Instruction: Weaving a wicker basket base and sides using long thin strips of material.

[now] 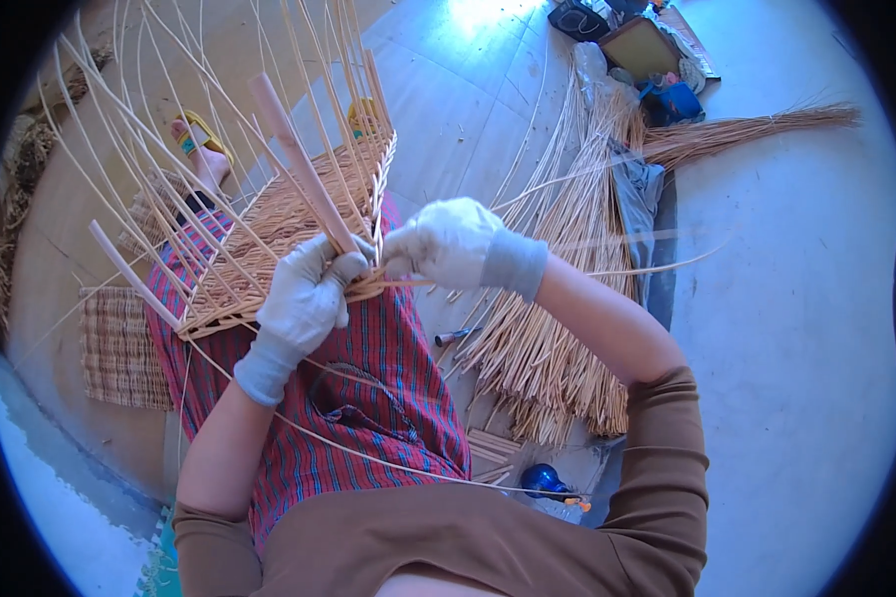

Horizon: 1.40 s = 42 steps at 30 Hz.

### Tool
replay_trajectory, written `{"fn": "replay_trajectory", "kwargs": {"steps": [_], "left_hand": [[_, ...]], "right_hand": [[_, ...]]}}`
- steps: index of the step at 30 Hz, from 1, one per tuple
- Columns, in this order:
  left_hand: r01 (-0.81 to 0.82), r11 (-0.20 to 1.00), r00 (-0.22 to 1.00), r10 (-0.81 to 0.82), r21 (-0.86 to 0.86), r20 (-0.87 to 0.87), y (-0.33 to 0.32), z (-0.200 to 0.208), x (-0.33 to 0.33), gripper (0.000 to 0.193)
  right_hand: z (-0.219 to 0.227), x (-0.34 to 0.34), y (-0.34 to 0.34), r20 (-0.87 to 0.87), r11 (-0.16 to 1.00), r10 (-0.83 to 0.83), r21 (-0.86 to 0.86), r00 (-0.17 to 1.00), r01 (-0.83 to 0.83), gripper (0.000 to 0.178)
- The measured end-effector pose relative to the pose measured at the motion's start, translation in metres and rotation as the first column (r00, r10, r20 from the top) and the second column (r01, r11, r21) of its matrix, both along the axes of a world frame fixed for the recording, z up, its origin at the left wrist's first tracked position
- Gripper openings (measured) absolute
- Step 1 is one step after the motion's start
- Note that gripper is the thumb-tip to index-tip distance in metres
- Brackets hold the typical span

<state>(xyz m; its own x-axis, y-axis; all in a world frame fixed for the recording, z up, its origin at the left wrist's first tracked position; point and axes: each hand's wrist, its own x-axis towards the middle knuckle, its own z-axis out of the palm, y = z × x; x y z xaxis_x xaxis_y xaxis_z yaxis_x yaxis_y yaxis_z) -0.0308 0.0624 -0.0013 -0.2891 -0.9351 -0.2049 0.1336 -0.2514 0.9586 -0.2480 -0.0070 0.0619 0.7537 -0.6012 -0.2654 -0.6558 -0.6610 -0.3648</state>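
Observation:
A woven wicker basket base point(279, 214) lies across my lap, with many thin upright rods point(219, 85) rising from its edges. My left hand point(304, 298), in a white glove, is closed round the foot of a thick peeled corner stake point(294, 139) at the near right corner. Just right of it, my gloved right hand point(448, 239) pinches a thin wicker rod point(657, 267), whose loose end trails off to the right. The fingertips hide the exact spot where this rod meets the corner. Another thick stake point(134, 274) stands at the near left corner.
A large bundle of pale rods point(548, 328) lies on the floor to the right, with a darker bundle point(747, 131) beyond. Nearby are a dark-handled tool point(456, 336), short sticks point(490, 450) and a blue round object point(543, 480). A woven mat point(124, 348) lies left.

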Motion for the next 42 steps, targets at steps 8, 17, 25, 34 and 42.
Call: {"fn": "replay_trajectory", "kwargs": {"steps": [8, 17, 25, 34, 42], "left_hand": [[0.007, 1.0, 1.0, -0.008, 0.029, 0.027, 0.002, 0.007, 0.001, 0.021], [0.034, 0.998, 0.995, -0.038, 0.051, 0.087, 0.003, 0.015, 0.002, 0.022], [0.103, 0.991, 0.967, -0.081, -0.08, 0.243, 0.007, 0.008, 0.005, 0.032], [0.009, 0.991, 0.978, 0.019, -0.132, 0.21, 0.014, 0.009, -0.009, 0.031], [0.002, 0.99, 0.949, 0.044, -0.145, 0.313, 0.017, 0.014, -0.009, 0.032]], "right_hand": [[0.003, -0.016, 0.023, 0.06, 0.994, -0.11, -0.012, 0.992, 0.111, 0.015], [0.009, 0.003, 0.046, 0.003, 0.971, -0.219, -0.092, 0.976, 0.219, 0.027], [-0.002, -0.016, -0.001, 0.034, 0.968, -0.072, 0.244, 0.997, 0.062, 0.031], [0.011, -0.034, -0.006, -0.088, 0.982, -0.151, 0.103, 0.985, 0.16, 0.036], [-0.026, 0.009, -0.066, 0.306, 0.994, -0.067, -0.058, 0.95, 0.089, 0.125]]}}
